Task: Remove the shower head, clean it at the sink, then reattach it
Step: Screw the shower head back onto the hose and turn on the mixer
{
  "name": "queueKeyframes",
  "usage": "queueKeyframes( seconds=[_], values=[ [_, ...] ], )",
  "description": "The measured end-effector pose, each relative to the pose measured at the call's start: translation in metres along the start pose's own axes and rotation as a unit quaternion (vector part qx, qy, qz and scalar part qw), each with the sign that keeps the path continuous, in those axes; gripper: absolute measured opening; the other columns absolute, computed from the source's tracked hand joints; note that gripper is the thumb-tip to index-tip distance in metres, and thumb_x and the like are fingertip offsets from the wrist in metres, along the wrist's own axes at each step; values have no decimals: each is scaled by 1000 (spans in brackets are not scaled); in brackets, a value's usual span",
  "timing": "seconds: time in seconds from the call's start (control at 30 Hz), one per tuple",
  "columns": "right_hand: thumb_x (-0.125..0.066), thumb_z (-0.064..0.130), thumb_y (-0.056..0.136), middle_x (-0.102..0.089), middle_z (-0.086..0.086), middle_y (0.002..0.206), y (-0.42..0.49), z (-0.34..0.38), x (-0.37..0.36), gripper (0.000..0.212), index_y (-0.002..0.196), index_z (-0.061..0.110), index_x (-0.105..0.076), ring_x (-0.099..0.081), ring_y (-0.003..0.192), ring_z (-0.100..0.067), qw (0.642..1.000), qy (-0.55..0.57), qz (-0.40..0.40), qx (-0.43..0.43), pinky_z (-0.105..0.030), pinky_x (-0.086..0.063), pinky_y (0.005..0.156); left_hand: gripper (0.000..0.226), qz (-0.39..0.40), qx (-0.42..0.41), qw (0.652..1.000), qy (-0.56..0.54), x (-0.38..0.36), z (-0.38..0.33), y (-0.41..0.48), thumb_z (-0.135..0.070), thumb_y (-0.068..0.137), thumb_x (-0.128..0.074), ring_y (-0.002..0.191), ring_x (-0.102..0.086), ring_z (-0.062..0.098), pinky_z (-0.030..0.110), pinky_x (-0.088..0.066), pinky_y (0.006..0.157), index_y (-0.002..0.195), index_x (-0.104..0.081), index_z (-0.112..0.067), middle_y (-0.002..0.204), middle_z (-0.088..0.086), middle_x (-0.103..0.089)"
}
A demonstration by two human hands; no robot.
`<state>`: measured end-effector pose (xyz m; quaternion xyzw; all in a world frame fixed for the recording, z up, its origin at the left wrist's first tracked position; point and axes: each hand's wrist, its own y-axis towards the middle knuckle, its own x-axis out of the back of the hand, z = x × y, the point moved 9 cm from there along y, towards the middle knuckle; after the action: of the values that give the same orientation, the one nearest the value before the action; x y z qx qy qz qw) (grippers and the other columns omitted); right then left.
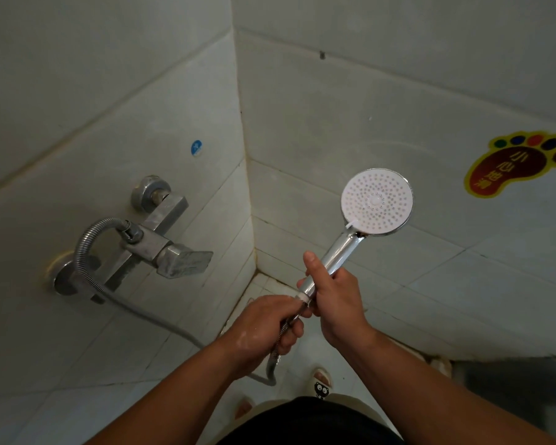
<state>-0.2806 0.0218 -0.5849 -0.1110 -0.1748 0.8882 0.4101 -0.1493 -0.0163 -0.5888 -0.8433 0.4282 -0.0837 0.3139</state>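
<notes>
I'm looking into a tiled corner, two white wall faces meeting w/ stained grout (pixel 249 194) down the seam. Left wall (pixel 77 91) has a small round blue sticker (pixel 196 148). Right wall (pixel 382 101) carries a yellow-edged foot-shaped sticker (pixel 514 167) w/ coloured toes. Floor (pixel 260 285) is pale tile, grimy at the corner. Light is dim, greyish.

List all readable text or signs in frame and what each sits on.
"小心地滑": yellow characters on the foot-shaped sticker on the right wall, seen rotated; reading is probable, not crisp.
Blue round sticker on the left wall above the faucet: one white mark, too small to read.
Slipper on the floor: a cartoon face, no text.
Shower head, hose, faucet: no brand or marking visible.
</notes>
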Motion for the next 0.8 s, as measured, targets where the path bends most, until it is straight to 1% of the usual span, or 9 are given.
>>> queueKeyframes(
  seconds=[0.07,0.17,0.33,0.43,0.47,0.53,0.63,0.7,0.8],
  values=[
    [-71,38,91,-58,-18,61,-1,2,-2,53,77,-12,-59,-51,47,-23,1000,4,8,7,-28,-40,42,37,20,16,997,-76,1,3,1,-24,104,-48,55,-44,15,30,-35,55,105,-70,6,70,8,-57],
    [-72,43,89,-59,-16,61,1,2,-1,60,79,-15,-58,-51,50,-23,1000,-9,1,11,-28,-40,45,32,27,9,996,-84,4,6,3,-20,106,-48,59,-49,15,28,-40,58,105,-69,4,75,9,-59],
    [-75,50,85,-56,-17,67,0,3,1,69,85,-16,-54,-49,55,-23,999,-30,-11,16,-28,-42,48,4,-62,-42,997,-30,13,-2,0,-9,94,-71,71,-73,28,31,-56,64,94,-71,-5,81,11,-70],
    [-76,51,84,-56,-17,68,2,3,2,71,86,-16,-54,-50,57,-23,999,-28,-15,8,-28,-42,48,11,-125,-70,989,33,17,-9,-4,-14,89,-76,65,-74,23,28,-56,60,94,-68,-8,87,8,-70],
    [-76,52,84,-57,-17,69,3,3,3,71,87,-16,-54,-51,57,-23,999,-28,-17,7,-28,-42,48,11,-124,-71,987,71,15,-11,-4,-20,92,-74,62,-72,18,27,-55,60,95,-68,-10,87,7,-71],
    [-75,51,84,-58,-18,69,4,4,5,70,87,-16,-55,-51,56,-23,999,-32,-18,9,-28,-42,48,23,-74,-48,990,109,7,-10,-3,-34,100,-61,64,-69,14,30,-54,66,97,-71,-12,87,9,-76],
    [-75,49,85,-62,-19,69,3,3,8,66,87,-15,-58,-53,53,-20,999,-42,-21,7,-28,-43,48,37,-1,14,999,39,0,-3,-2,-31,106,-46,80,-73,24,34,-56,76,104,-73,-6,92,15,-79],
    [-75,48,85,-64,-19,69,3,1,9,63,86,-13,-59,-52,52,-21,999,-38,-25,-2,-28,-42,47,33,18,19,1000,10,3,-1,-1,-24,107,-46,85,-75,28,35,-57,79,107,-72,-3,94,16,-78],
    [-75,47,86,-64,-19,69,3,-2,10,60,86,-11,-60,-51,53,-23,999,-27,-31,-19,-28,-40,45,16,-5,-17,1000,13,11,-2,1,-15,100,-61,78,-74,26,34,-56,73,101,-73,-4,90,14,-76]
  ],
)
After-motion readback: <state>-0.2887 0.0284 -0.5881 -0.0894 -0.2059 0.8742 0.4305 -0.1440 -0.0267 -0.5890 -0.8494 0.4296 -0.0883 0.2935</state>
